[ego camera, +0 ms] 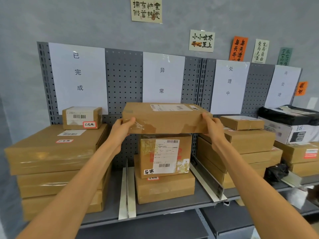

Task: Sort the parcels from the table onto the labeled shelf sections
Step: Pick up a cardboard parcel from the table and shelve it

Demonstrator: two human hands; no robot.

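A: Nearest the lens, two bare forearms reach forward and upward. What do the hands carry?

B: A flat brown parcel [165,118]. The left hand [121,129] grips its left end and the right hand [213,129] its right end, fingers curled round the edges. A grip at both ends keeps a long, shallow box level.

A: Where is the parcel relative to the shelf [172,208]?

B: It is held at the top of the middle stack, in front of the white sign reading 异常 [162,78]. Whether its underside already touches the box below cannot be told. Its shipping label faces up, with a small tag at the far right corner, too small to read.

A: Why this section?

B: Judged from the scene, the box under it [165,156] carries a handwritten 异常 mark matching the sign, and sits on a wider carton [164,188]. Metal dividers [126,192] on either side fence this bay off.

A: And the neighbouring bays?

B: On the left, under the sign 已完成 [77,71], large flat cartons are stacked with a small box [82,118] on top, tagged 已完成. On the right, under 处理中 [229,81], is another stack [241,145]. The widest boxes lie lowest, which probably keeps each pile steady.

A: The step in hand?

B: Probably setting the parcel down squarely before letting go.
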